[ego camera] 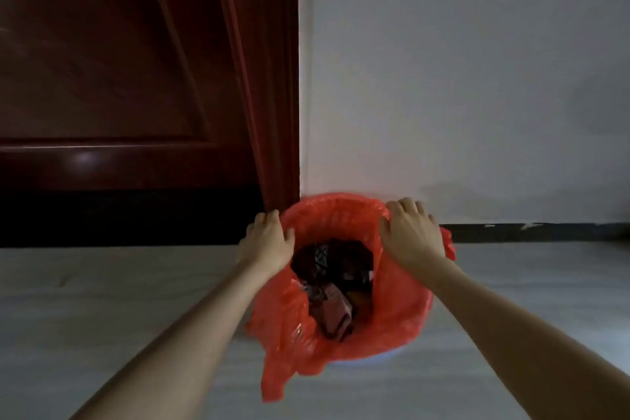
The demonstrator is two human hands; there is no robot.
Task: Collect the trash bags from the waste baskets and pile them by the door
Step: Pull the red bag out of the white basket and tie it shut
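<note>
Head view, looking down: a red trash bag is lining a waste basket, of which only a pale sliver of the lower rim is showing beneath the plastic. The basket is standing on a light floor, against a white wall and just right of a dark reddish wooden door.

The left hand is gripping the bag's left rim, fingers curled over the outer edge and thumb hooking inside. The right hand is resting on the right rim, fingers close together and bending over the far edge; whether they are pinching the plastic cannot be told.

Dark crumpled rubbish is lying inside the bag. A loose flap of plastic is hanging over the near side.
</note>
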